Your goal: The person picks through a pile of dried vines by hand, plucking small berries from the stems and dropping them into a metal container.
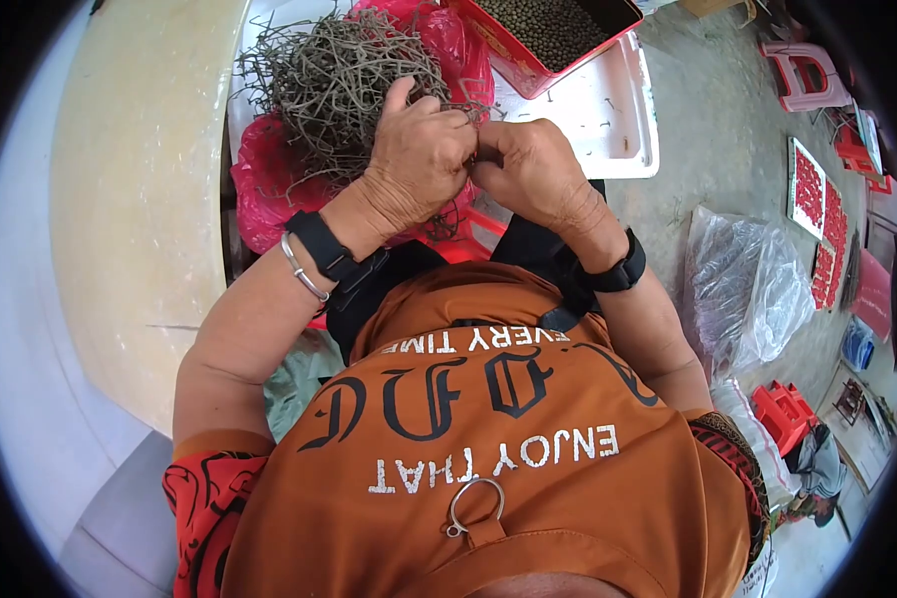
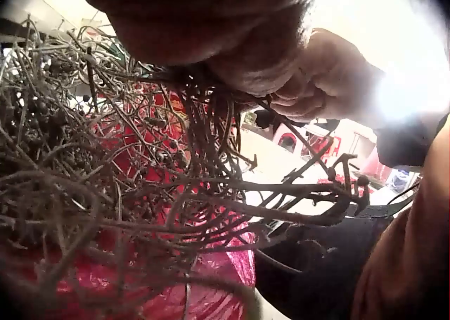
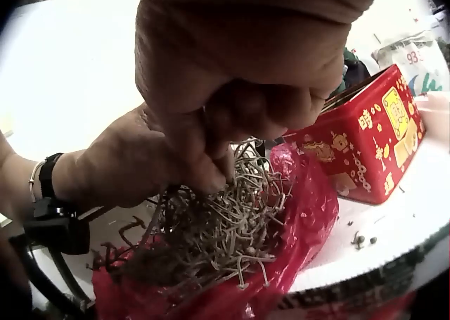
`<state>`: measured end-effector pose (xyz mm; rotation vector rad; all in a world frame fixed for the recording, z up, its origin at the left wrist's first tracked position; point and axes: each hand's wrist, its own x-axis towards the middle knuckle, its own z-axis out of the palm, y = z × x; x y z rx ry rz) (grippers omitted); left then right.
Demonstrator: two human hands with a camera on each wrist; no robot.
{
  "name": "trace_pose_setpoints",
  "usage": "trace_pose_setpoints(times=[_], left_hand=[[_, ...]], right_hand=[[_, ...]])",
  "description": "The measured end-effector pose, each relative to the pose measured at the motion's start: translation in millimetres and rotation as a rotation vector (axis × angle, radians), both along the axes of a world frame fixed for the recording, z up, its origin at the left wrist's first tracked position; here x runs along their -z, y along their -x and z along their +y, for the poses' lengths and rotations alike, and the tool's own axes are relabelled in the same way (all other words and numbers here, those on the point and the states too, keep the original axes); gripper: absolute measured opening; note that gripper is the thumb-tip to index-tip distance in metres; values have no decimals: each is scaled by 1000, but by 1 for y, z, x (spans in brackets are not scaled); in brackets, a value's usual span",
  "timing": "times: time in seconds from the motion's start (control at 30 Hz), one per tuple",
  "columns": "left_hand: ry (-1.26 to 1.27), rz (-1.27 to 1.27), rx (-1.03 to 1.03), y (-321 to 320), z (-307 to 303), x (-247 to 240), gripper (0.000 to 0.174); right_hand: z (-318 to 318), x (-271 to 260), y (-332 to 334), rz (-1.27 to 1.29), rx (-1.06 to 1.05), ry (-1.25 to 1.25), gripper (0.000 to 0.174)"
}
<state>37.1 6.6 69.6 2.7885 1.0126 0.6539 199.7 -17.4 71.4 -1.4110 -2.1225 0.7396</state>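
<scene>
A tangled heap of thin, dry, grey-brown stems point(image 1: 339, 85) lies on a pink plastic bag point(image 1: 259, 164). Small dark round knobs show among the stems in the left wrist view. My left hand point(image 1: 419, 149) grips a bunch of the stems point(image 2: 211, 137) at the heap's near right side, and loose ends stick out below it. Right beside it, my right hand point(image 1: 533, 169) has its thumb and fingers pinched together, meeting the left fingers at the bunch. In the right wrist view the right hand point(image 3: 239, 67) covers much of the contact; what its fingertips pinch is hidden.
A red tin point(image 1: 558, 45) of small round greenish-brown grains stands beyond my right hand on a white tray point(image 1: 633, 149), where a few bits lie scattered. To the left is a pale tabletop point(image 1: 135, 199). Clear plastic bags point(image 1: 743, 284) and a red stool point(image 1: 782, 419) are on the right.
</scene>
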Motion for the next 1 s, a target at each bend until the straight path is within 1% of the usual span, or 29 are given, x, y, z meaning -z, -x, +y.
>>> trace_pose_setpoints(times=[0.07, 0.1, 0.13, 0.2, 0.23, 0.33, 0.4, 0.47, 0.5, 0.53, 0.6, 0.63, 0.73, 0.77, 0.83, 0.87, 0.93, 0.97, 1.0], left_hand=[[-24, 36, 23, -1, 0, -1, 5], [-34, 53, 36, -1, -1, -1, 7], [-35, 52, 35, 0, -1, 0, 7], [-95, 164, 108, 0, -4, 3, 7], [-125, 221, 145, 0, -5, 4, 7], [-116, 297, 198, -1, -6, 5, 9], [-110, 336, 229, -2, -7, 3, 10], [-42, 425, 263, -1, -8, 0, 10], [-9, 468, 280, -1, -8, -1, 10], [-11, 469, 282, -1, -7, -1, 10], [-34, 558, 262, 0, -8, 0, 12], [-51, 602, 250, 0, -6, 1, 13], [-56, 530, 230, 1, -12, 6, 12], [-58, 498, 217, 0, -14, 5, 12], [-50, 483, 213, -1, -16, 2, 12], [-39, 467, 201, -1, -17, -1, 12], [-30, 449, 185, -2, -19, -6, 12], [6, 471, 181, -3, -20, -8, 13], [44, 494, 178, -4, -21, -11, 13]], right_hand=[[2, 3, 3, 99, 43, 115, 11], [3, 3, 4, 100, 41, 116, 11], [5, 2, 3, 34, 15, 151, 11], [8, 1, 2, -98, -38, 222, 11], [8, 1, 2, -98, -39, 222, 11], [6, 6, 1, -337, -119, 90, 12], [5, 7, 0, -343, -148, 73, 13], [4, 9, 0, -354, -210, 35, 13], [3, 11, -4, -353, -207, 36, 13], [4, 12, -12, -352, -251, -20, 13], [5, 12, -24, -352, -346, -129, 14], [7, 14, -27, -355, -345, -134, 14], [10, 5, -35, -149, 68, 117, 15], [13, 3, -38, -150, 74, 117, 15], [28, 1, -47, 247, 231, 52, 11], [37, -3, -50, 248, 235, 52, 11], [58, -18, -56, 328, 277, -244, 12], [68, -30, -54, 328, 272, -244, 12], [79, -44, -48, 634, 168, -365, 10]])
